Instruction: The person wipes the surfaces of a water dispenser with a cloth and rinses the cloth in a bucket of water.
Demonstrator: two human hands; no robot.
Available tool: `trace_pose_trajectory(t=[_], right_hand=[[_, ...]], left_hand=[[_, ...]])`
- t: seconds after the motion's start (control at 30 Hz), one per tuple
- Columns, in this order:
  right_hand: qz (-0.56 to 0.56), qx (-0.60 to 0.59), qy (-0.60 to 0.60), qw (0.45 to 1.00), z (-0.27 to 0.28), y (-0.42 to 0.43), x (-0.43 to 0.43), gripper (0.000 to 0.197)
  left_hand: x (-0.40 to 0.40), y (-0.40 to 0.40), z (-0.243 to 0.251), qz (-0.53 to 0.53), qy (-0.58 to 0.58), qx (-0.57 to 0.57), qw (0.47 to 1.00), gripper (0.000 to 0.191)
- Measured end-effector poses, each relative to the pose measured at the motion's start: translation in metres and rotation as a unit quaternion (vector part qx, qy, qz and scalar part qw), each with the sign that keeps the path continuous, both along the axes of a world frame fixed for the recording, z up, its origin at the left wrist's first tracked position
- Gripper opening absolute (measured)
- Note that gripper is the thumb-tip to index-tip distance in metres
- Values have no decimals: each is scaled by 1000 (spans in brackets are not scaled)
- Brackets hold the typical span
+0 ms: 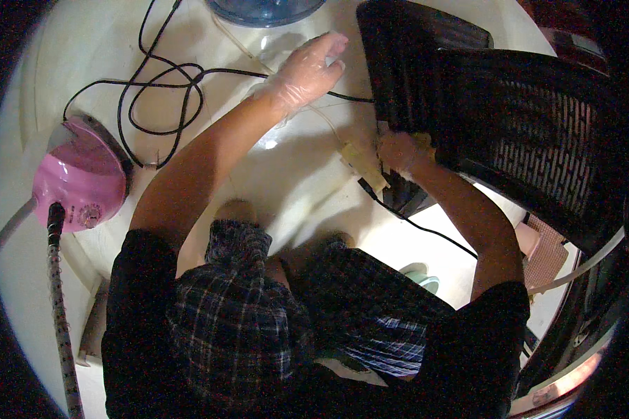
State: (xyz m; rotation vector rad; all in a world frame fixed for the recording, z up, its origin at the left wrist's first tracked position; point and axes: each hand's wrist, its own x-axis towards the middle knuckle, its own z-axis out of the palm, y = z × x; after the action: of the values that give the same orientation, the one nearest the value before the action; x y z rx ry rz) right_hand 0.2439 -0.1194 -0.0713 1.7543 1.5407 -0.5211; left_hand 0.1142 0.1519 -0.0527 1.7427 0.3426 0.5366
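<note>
My left hand (309, 70), in a thin clear plastic glove, is held over the pale floor with its fingers slightly curled and nothing seen in them. Beneath it runs a black cable (236, 71), which loops on the floor to the left. My right hand (401, 149), also gloved, is in shadow at the lower edge of a black piece of furniture (414, 94). Something yellowish shows beside its fingers, and I cannot tell what it grips. Left of that hand lies a yellowed power strip (364, 165) with a black plug (367, 187) at its near end.
A pink appliance (78, 178), resembling a garment steamer base, stands at the left with a grey tube and a fabric-covered hose (57, 293). A blue clear container (267, 13) is at the top. A black slotted chair back (545, 146) fills the right; a pale green bowl (424, 280) lies below.
</note>
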Motion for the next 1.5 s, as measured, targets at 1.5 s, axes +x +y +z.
trace_pose_trajectory(t=[1.5], right_hand=[[23,161,-76,984,-12,-84,-71,13]], left_hand=[[-34,-62,-10,-187,70,94,975,17]])
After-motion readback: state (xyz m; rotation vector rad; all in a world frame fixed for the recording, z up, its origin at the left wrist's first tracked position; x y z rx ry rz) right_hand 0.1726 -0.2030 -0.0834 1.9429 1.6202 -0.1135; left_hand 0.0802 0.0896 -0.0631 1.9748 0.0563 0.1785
